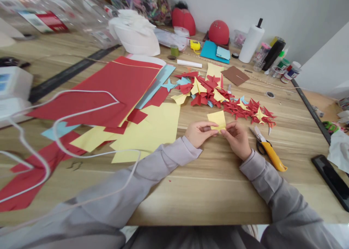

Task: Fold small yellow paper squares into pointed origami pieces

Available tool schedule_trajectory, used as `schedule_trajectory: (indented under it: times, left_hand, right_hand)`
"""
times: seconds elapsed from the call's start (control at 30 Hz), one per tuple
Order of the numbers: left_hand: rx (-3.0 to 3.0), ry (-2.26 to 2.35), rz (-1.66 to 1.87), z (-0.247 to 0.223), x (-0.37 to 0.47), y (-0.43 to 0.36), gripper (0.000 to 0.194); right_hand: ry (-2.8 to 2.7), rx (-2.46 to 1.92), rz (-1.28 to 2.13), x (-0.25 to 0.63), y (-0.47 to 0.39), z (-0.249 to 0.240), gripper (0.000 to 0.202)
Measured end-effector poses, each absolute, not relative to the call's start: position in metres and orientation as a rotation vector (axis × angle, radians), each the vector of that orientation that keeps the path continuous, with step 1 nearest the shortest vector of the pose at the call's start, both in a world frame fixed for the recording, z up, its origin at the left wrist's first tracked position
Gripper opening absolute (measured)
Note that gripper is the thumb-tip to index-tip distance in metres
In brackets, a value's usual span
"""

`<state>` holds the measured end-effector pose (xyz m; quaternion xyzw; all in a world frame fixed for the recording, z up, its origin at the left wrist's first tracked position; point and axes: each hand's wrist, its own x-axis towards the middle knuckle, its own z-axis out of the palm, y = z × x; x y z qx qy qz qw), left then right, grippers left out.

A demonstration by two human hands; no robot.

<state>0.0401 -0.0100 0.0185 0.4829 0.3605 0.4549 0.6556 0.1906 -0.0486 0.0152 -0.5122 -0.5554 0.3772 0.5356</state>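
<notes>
A small square of yellow paper (217, 118) is pinched at its lower edge between both hands, above the wooden table (191, 198). My left hand (200, 133) holds the left side with thumb and fingers. On the right side, my right hand (236, 138) grips the same paper close to the other fingertips. A crease runs near the paper's lower edge. Just beyond the hands lies a pile of folded paper shapes (209, 90), mostly red with some yellow and blue.
Large red sheets (109, 85) and yellow sheets (155, 129) lie at the left under a white cable (81, 156). Scissors (259, 136) and a yellow cutter (274, 156) are right of my hands. A black phone (331, 180) lies far right. Bottles (291, 72) stand behind.
</notes>
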Motion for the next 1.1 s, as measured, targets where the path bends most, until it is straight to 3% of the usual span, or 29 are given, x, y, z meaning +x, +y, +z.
schedule_trajectory:
  times: [0.1, 0.23, 0.53, 1.1]
  left_hand:
    - [1.095, 0.827, 1.045, 0.0193, 0.0403, -0.0104, 0.038]
    - [1.120, 0.855, 1.060, 0.0217, 0.0393, -0.0110, 0.035]
    - [1.039, 0.766, 0.984, 0.0170, 0.0402, -0.0078, 0.045]
    - [1.088, 0.843, 1.005, 0.0195, 0.0395, -0.0103, 0.035]
  right_hand:
    - [-1.263, -1.174, 1.007, 0.1901, -0.0467, 0.0151, 0.033]
    - [-1.361, -1.263, 1.041, 0.1913, -0.0459, 0.0173, 0.023]
    - [-1.341, -1.319, 0.976, 0.1907, -0.0490, 0.0213, 0.026]
    - [-1.369, -1.301, 0.992, 0.1924, -0.0498, 0.0205, 0.024]
